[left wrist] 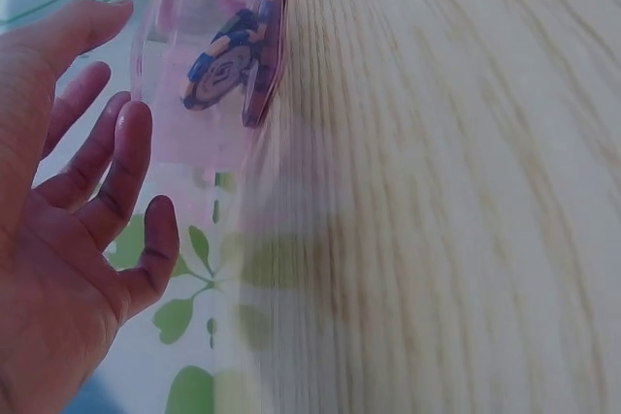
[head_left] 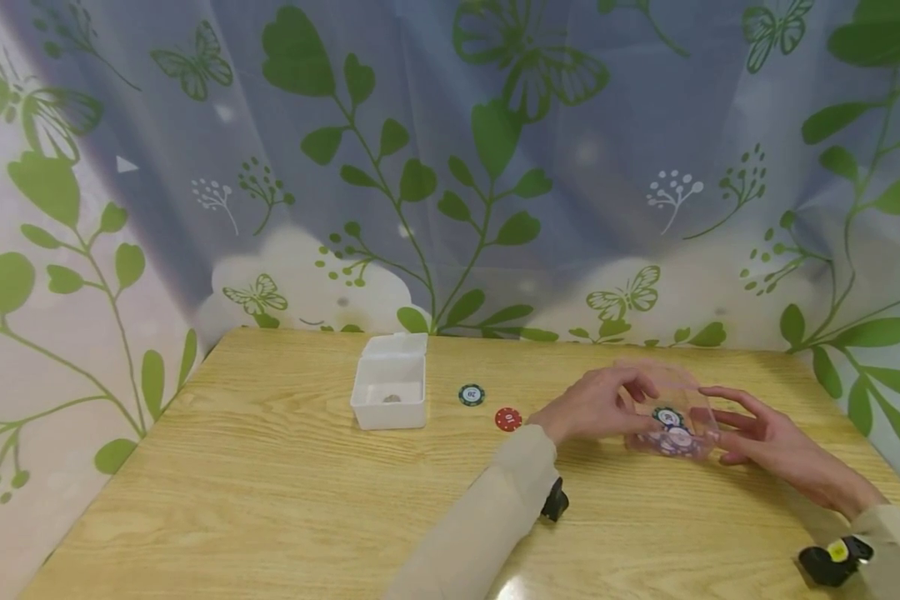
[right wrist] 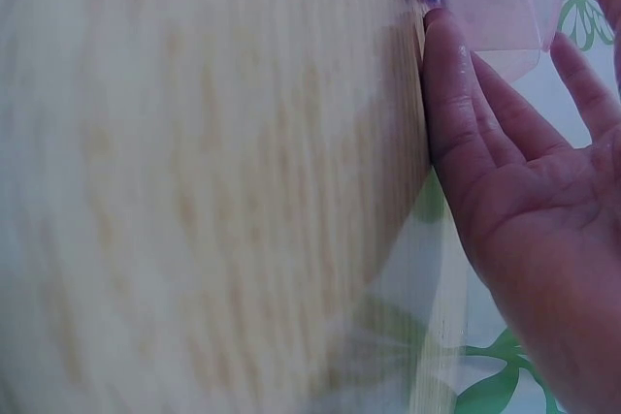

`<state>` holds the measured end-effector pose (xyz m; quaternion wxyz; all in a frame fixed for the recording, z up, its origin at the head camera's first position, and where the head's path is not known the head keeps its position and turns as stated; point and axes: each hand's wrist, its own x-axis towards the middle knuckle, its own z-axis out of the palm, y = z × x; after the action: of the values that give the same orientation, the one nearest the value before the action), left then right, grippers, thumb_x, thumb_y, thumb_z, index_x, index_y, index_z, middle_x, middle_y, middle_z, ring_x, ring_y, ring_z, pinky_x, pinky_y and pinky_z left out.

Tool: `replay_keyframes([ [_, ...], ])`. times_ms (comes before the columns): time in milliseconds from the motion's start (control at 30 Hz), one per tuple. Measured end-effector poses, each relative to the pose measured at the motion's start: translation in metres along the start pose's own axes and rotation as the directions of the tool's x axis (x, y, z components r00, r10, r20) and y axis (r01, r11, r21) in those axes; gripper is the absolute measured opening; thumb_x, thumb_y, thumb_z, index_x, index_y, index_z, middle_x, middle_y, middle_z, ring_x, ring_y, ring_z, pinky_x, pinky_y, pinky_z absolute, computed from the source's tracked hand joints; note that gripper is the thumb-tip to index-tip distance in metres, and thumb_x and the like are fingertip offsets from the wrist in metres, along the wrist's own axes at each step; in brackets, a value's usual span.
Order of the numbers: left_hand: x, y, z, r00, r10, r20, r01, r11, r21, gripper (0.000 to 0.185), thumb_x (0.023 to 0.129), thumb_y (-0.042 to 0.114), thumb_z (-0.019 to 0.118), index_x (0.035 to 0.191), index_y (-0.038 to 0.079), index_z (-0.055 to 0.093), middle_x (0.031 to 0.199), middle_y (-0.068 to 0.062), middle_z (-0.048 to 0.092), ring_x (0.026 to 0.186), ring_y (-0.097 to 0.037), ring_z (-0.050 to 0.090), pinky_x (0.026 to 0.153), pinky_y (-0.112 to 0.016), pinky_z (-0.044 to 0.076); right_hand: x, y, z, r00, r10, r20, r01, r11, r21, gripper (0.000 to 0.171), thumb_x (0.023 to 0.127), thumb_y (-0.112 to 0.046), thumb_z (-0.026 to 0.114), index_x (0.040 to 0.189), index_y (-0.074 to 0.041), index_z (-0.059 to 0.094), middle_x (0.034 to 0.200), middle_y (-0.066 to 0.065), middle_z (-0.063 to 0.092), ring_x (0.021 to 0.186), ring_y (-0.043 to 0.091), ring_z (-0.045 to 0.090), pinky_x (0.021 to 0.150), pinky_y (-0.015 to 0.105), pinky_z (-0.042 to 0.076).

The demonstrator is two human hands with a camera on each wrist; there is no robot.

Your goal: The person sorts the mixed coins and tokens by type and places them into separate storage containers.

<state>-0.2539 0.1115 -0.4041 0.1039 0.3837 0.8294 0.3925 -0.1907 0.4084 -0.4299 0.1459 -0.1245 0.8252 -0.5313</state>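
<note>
A see-through pink box [head_left: 692, 403] sits on the right part of the table, its lid raised at the back. Poker chips [head_left: 677, 437] lie inside; in the left wrist view several blue-and-orange-edged chips [left wrist: 221, 71] lean against each other near its floor. My left hand [head_left: 596, 406] is at the box's left side, fingers loosely bent, with fingertips right at the wall. On the opposite side my right hand [head_left: 776, 442] has its fingers extended along the wall, and in the right wrist view a fingertip [right wrist: 443, 31] lies at the bottom edge.
A white box [head_left: 388, 414] with its lid up stands left of centre, a small round thing [head_left: 392, 398] inside. Between the boxes lie a dark green chip [head_left: 472, 395] and a red chip [head_left: 507, 419]. A patterned curtain [head_left: 435, 167] hangs behind the wooden table [head_left: 270, 483].
</note>
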Motion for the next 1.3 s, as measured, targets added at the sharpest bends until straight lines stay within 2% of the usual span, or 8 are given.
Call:
replay_keyframes([
  [133, -0.003, -0.004, -0.002, 1.0, -0.006, -0.015, 0.005, 0.999, -0.041, 0.039, 0.09, 0.03, 0.08, 0.124, 0.017, 0.065, 0.116, 0.0, 0.065, 0.082, 0.003, 0.06, 0.076, -0.011, 0.049, 0.0, 0.0, 0.0, 1.0, -0.011, 0.004, 0.011, 1.0, 0.001, 0.057, 0.108, -0.011, 0.05, 0.159, -0.024, 0.028, 0.13, -0.038, 0.054, 0.111, -0.011, 0.062, 0.081, 0.03, 0.06],
  [733, -0.024, -0.021, -0.015, 0.999, -0.027, -0.044, 0.022, 0.994, -0.104, 0.042, 0.092, 0.038, 0.076, 0.127, 0.019, 0.063, 0.117, -0.002, 0.066, 0.08, 0.001, 0.063, 0.077, -0.016, 0.052, 0.0, 0.001, 0.001, 0.999, -0.03, 0.018, 0.03, 0.999, 0.017, 0.056, 0.108, -0.009, 0.049, 0.159, -0.023, 0.029, 0.133, -0.034, 0.058, 0.113, -0.009, 0.063, 0.081, 0.03, 0.06],
  [967, -0.032, -0.026, -0.02, 0.998, -0.048, -0.051, 0.043, 0.996, -0.083, 0.046, 0.091, 0.045, 0.076, 0.129, 0.022, 0.063, 0.117, -0.002, 0.066, 0.083, 0.001, 0.063, 0.079, -0.018, 0.052, -0.001, -0.003, 0.003, 1.0, 0.015, -0.01, -0.015, 1.0, -0.019, 0.057, 0.108, -0.014, 0.051, 0.16, -0.021, 0.027, 0.131, -0.038, 0.056, 0.107, -0.001, 0.068, 0.08, 0.032, 0.059],
  [1200, -0.04, -0.03, -0.028, 0.997, -0.053, -0.056, 0.048, 0.995, -0.092, 0.042, 0.093, 0.039, 0.075, 0.129, 0.021, 0.063, 0.115, -0.004, 0.066, 0.081, -0.002, 0.063, 0.077, -0.02, 0.052, -0.001, -0.004, 0.005, 1.0, 0.011, -0.003, -0.011, 0.999, -0.044, 0.06, 0.109, -0.015, 0.051, 0.162, -0.017, 0.022, 0.132, -0.038, 0.055, 0.107, 0.002, 0.069, 0.079, 0.033, 0.059],
  [1300, -0.043, -0.032, -0.031, 0.997, -0.053, -0.06, 0.047, 0.995, -0.093, 0.042, 0.093, 0.038, 0.075, 0.129, 0.02, 0.063, 0.116, -0.005, 0.067, 0.081, -0.002, 0.064, 0.077, -0.02, 0.052, -0.001, -0.005, 0.004, 1.0, 0.007, -0.008, -0.007, 0.999, -0.035, 0.059, 0.108, -0.014, 0.051, 0.161, -0.019, 0.025, 0.132, -0.038, 0.056, 0.106, 0.001, 0.069, 0.079, 0.032, 0.059],
])
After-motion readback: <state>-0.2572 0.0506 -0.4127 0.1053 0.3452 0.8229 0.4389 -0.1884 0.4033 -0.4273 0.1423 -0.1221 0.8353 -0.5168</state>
